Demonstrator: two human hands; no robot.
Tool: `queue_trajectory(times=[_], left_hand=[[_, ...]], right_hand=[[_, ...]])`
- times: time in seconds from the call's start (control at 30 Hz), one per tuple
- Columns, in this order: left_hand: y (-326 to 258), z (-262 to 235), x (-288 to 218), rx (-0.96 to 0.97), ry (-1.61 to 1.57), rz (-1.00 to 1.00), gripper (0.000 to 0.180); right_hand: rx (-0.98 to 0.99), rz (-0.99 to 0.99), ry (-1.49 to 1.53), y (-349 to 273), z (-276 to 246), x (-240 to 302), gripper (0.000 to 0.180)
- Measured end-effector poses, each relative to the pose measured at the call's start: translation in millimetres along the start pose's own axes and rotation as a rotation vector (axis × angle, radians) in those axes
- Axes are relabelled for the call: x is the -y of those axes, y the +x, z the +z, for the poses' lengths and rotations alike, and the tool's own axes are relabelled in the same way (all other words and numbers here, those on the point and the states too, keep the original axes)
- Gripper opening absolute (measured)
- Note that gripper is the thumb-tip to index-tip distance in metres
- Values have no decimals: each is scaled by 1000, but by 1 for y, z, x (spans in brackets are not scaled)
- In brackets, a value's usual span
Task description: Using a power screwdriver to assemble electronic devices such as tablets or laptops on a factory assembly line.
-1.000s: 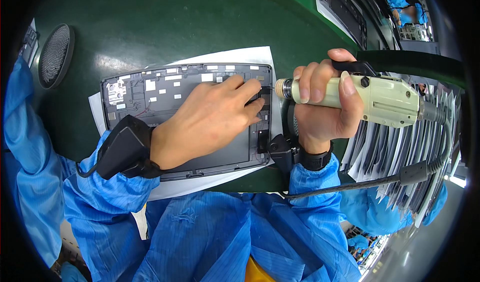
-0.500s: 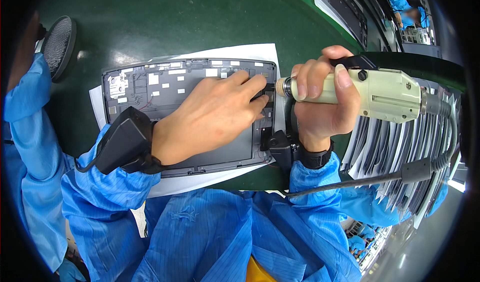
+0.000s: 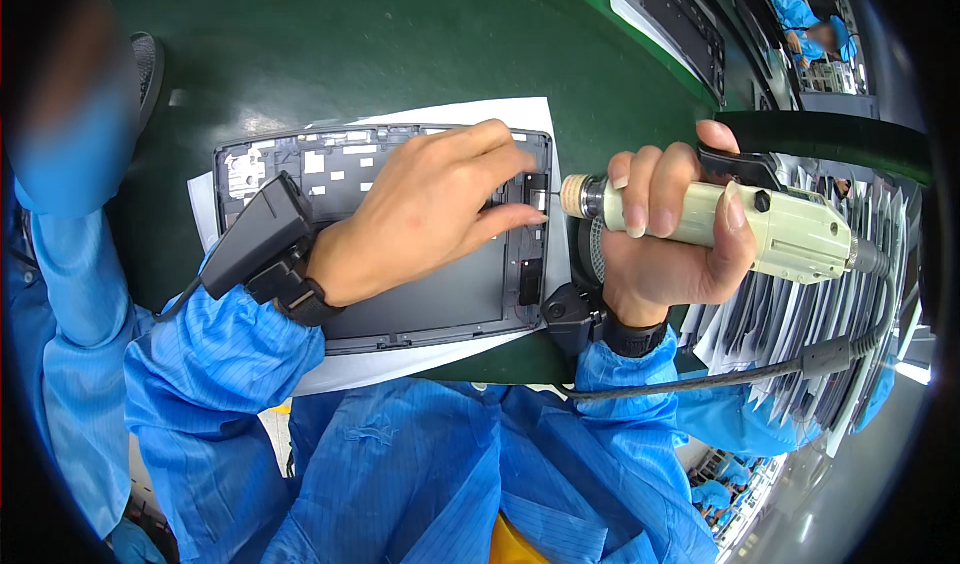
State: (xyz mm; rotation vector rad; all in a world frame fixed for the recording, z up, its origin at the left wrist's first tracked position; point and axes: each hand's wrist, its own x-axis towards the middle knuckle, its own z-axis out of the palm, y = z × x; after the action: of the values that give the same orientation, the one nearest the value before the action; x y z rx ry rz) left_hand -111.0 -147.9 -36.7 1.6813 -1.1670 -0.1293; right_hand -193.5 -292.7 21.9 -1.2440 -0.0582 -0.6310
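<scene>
Gripping the pale green electric screwdriver [image 3: 770,226], my right hand [image 3: 665,249] is clamped around its body, the tip pointing left at the right edge of the dark grey laptop base [image 3: 400,234]. My left hand [image 3: 425,209] lies flat on that base, fingers spread and holding nothing, fingertips just beside the driver's tip. The base rests on a white sheet [image 3: 400,364] on the green surface [image 3: 400,34]. A black cable [image 3: 760,374] trails from the driver's rear end.

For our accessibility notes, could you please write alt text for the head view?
A person's right hand grips a pale green electric screwdriver, its tip at the right edge of a dark open laptop base; the left hand presses on it.
</scene>
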Motion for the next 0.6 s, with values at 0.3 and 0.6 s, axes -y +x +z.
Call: queue_trajectory(times=[0.3,0.6], left_hand=[[-2,4,6,55,-31,81,11],[-7,3,5,46,42,189,16]], right_hand=[[52,22,130,-6,0,0,48],[108,69,135,-7,0,-1,47]])
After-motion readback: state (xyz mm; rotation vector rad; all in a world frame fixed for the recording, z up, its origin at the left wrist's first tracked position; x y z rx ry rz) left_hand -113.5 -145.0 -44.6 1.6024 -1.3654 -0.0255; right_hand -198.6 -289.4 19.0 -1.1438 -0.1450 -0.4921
